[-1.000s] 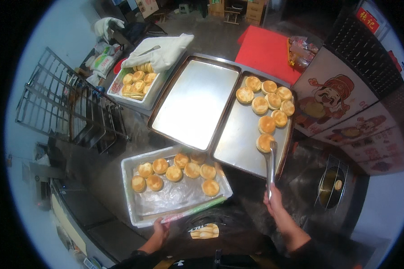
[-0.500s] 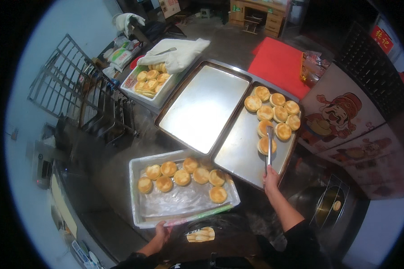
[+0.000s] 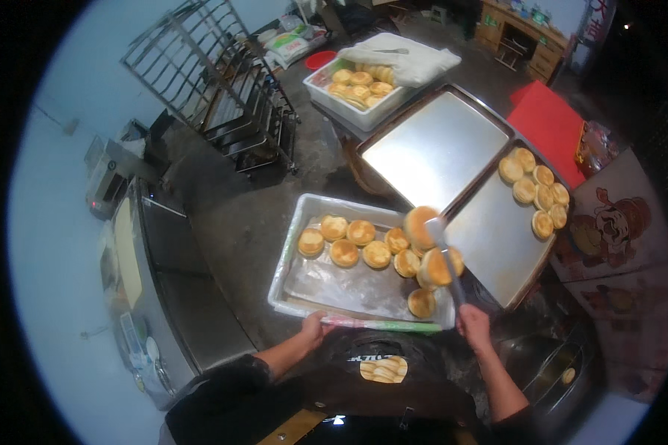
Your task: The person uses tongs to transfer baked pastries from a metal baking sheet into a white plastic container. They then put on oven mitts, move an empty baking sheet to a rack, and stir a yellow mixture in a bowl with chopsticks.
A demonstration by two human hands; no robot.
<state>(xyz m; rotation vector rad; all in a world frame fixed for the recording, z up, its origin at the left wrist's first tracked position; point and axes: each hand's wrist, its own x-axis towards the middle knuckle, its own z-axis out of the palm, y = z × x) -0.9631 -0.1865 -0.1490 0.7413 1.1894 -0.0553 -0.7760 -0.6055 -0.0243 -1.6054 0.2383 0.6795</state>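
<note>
My right hand [image 3: 473, 326] is closed round a pair of metal tongs [image 3: 453, 276], blurred by motion. Two round browned flatbreads [image 3: 421, 226] are at the tongs' end, above the right side of a white plastic bin [image 3: 288, 285]; whether the jaws clasp both cannot be told. Several more flatbreads [image 3: 344, 253] lie in the plastic-lined bin, mostly along its far side. My left hand [image 3: 315, 328] grips the bin's near rim. To the right, a metal baking tray [image 3: 482, 245] carries several flatbreads [image 3: 543, 196] at its far right end.
Beside that tray lies a bare baking tray [image 3: 438, 148]. Behind it stands a white tub [image 3: 364, 119] of flatbreads, partly under a white cloth [image 3: 401, 59]. A metal rack [image 3: 223, 96] stands far left, a steel counter [image 3: 189, 274] nearer. A red cover [image 3: 545, 122] lies far right.
My right hand has brought the tongs leftward from the tray to over the bin, with two flatbreads at their end. My left hand stays at the bin's rim. The whole view has shifted.
</note>
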